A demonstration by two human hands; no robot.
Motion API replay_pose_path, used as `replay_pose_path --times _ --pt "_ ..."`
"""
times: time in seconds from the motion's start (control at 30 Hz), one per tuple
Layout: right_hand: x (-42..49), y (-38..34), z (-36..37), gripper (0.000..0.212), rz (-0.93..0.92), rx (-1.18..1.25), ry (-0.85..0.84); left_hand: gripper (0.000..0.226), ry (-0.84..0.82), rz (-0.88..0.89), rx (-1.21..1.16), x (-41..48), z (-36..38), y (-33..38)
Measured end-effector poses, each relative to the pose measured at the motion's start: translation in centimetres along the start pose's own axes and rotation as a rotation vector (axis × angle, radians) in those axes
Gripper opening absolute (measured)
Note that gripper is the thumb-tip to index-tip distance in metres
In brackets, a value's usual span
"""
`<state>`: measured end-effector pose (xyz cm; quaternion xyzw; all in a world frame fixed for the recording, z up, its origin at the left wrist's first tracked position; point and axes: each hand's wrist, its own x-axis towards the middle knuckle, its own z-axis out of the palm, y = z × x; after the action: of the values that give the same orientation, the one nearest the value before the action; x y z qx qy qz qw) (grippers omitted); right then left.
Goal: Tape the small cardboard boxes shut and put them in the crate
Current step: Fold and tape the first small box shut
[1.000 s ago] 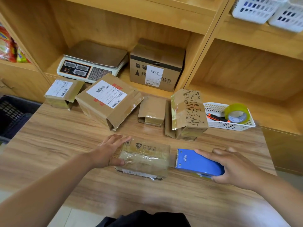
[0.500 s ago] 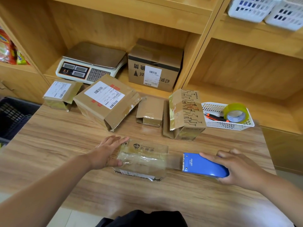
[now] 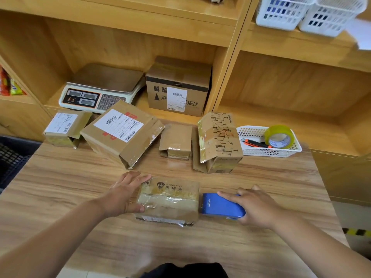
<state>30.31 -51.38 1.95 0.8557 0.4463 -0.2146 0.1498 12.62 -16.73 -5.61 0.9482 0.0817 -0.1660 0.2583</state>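
A small cardboard box (image 3: 168, 199) with clear tape along its top lies on the wooden table (image 3: 60, 187) near me. My left hand (image 3: 124, 194) rests on its left end, fingers fairly straight at the far corner and thumb on the tape. My right hand (image 3: 255, 207) grips a blue tape dispenser (image 3: 220, 205), whose front sits against the box's right end. Further back lie a small labelled box (image 3: 64, 127), a larger labelled box (image 3: 120, 133), a small plain box (image 3: 176, 141) and a printed box (image 3: 218, 141), several with open flaps. A dark crate (image 3: 10, 157) stands left of the table.
A white basket (image 3: 269, 152) at the back right holds a tape roll (image 3: 279, 135) and a cutter (image 3: 255, 143). On the shelf behind stand a scale (image 3: 100, 89) and a cardboard box (image 3: 178, 87). White baskets (image 3: 309, 13) sit on the upper shelf.
Half a second ago the dispenser was pulled right with tape stretched from the box. Now it is back against the box's right end. The left hand has stayed put.
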Motion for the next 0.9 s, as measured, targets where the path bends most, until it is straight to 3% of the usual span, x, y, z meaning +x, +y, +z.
replay_pose_path --times 0.13,0.33,0.47,0.63,0.77,0.9 --pt "0.7 -0.8 0.7 0.073 0.008 0.033 0.014 0.108 0.007 -0.021 0.197 0.5 -1.4 3.7" --pt "0.3 -0.8 1.2 0.075 0.015 0.043 0.086 0.121 -0.097 0.211 0.356 3.4 0.5 12.3" --pt "-0.2 -1.0 0.9 0.075 0.03 0.056 0.094 0.13 -0.155 0.218 0.42 4.9 2.3 14.8" --pt "-0.5 -0.8 1.3 0.078 0.038 0.048 0.126 0.125 -0.068 0.24 0.499 4.9 2.8 15.2" --pt "-1.9 -0.1 0.7 0.076 0.059 0.127 0.192 0.122 0.007 0.295 0.446 4.5 1.8 14.7" --pt "-3.5 0.9 -1.9 0.076 0.029 0.213 0.271 0.122 0.047 0.307 0.129 2.8 -1.0 13.4"
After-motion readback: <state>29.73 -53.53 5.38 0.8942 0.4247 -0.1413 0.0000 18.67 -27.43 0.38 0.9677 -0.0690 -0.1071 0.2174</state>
